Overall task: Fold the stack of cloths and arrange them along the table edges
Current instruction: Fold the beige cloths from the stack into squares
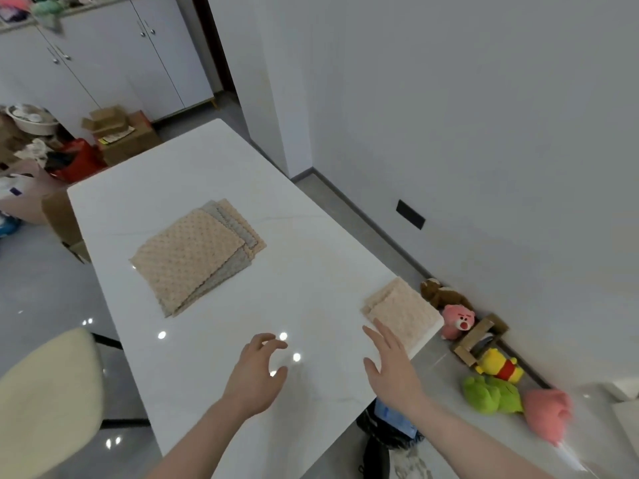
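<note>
Both arms run off the bottom of the picture, and the boxes (117, 133) and the bowl (33, 121) on the floor past the far end of the white table (311, 257) are too blurry to show any words or what is inside. The stack of cloths (197, 255) lies flat in the middle of the table, beige on top with grey peeking out, and a folded cloth (403, 311) sits at the right edge. The left hand (256, 375) hangs over the table with loosely curled fingers and holds nothing, and the right hand (390, 368) is spread wide just beside the folded cloth, with soft toys (492, 394) on the floor by the wall.
</note>
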Demonstrator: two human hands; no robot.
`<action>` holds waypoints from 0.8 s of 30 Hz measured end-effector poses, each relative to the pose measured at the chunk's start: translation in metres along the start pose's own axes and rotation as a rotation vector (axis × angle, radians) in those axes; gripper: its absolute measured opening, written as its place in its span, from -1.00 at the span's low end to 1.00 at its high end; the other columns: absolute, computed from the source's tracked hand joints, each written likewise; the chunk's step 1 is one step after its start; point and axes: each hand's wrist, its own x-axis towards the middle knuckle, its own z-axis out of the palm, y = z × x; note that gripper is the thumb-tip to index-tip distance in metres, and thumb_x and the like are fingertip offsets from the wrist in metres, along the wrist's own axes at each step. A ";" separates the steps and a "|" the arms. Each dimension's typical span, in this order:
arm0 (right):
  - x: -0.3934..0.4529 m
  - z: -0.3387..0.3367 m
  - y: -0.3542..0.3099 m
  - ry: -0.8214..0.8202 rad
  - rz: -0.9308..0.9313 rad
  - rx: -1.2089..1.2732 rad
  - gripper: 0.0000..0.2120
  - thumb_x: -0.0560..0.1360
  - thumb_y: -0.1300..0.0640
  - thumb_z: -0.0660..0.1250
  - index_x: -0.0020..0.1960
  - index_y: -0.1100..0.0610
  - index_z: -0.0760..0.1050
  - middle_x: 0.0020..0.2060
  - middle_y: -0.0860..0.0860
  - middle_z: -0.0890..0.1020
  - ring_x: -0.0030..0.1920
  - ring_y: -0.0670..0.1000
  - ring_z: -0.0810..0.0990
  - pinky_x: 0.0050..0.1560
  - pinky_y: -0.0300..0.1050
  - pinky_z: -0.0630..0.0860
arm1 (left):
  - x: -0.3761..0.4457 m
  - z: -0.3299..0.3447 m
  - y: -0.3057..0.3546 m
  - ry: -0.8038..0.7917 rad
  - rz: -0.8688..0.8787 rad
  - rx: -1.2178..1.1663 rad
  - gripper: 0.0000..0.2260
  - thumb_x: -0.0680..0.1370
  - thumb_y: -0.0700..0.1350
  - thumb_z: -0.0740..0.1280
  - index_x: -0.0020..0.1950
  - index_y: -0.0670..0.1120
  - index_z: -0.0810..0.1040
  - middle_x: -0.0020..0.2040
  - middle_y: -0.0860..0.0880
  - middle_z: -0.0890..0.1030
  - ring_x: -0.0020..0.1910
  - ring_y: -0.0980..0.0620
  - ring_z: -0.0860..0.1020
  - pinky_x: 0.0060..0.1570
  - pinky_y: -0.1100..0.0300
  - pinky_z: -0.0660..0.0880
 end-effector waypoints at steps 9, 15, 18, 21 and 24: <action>-0.048 0.101 -0.117 0.112 0.098 0.155 -0.45 0.66 0.04 0.26 0.59 -0.21 0.20 0.60 -0.32 0.07 0.54 -0.15 0.29 0.41 -0.10 0.44 | -0.051 -0.070 -0.128 -0.033 0.088 -0.053 -0.64 0.56 0.00 0.39 0.35 0.19 0.49 0.44 0.24 0.27 0.33 0.13 0.42 0.20 0.23 0.47; -0.076 0.149 -0.193 0.129 0.135 0.212 -0.46 0.64 0.05 0.29 0.57 -0.21 0.25 0.59 -0.30 0.12 0.52 -0.27 0.19 0.42 -0.24 0.27 | -0.069 -0.116 -0.196 -0.095 0.105 0.033 -0.63 0.58 0.01 0.35 0.38 0.14 0.47 0.51 0.17 0.25 0.42 0.09 0.35 0.25 0.23 0.43; -0.078 0.162 -0.221 0.114 0.127 0.215 -0.49 0.63 0.05 0.30 0.54 -0.19 0.30 0.58 -0.29 0.16 0.43 -0.33 0.20 0.36 -0.31 0.22 | -0.071 -0.141 -0.221 -0.083 0.072 0.047 -0.63 0.57 0.02 0.37 0.38 0.13 0.49 0.52 0.13 0.27 0.37 0.05 0.42 0.24 0.21 0.46; -0.068 0.171 -0.242 0.064 0.109 0.208 -0.51 0.62 0.05 0.31 0.52 -0.19 0.33 0.58 -0.26 0.17 0.41 -0.31 0.25 0.34 -0.31 0.23 | -0.074 -0.156 -0.244 -0.053 0.007 0.061 -0.62 0.55 0.04 0.38 0.37 0.13 0.49 0.52 0.12 0.27 0.24 0.02 0.52 0.13 0.27 0.41; -0.046 0.182 -0.266 0.034 0.072 0.174 -0.51 0.61 0.04 0.30 0.51 -0.19 0.33 0.59 -0.24 0.18 0.51 -0.21 0.28 0.40 -0.24 0.30 | -0.062 -0.172 -0.265 -0.038 0.023 0.077 -0.60 0.55 0.02 0.39 0.38 0.12 0.48 0.55 0.11 0.23 0.24 0.04 0.50 0.15 0.27 0.41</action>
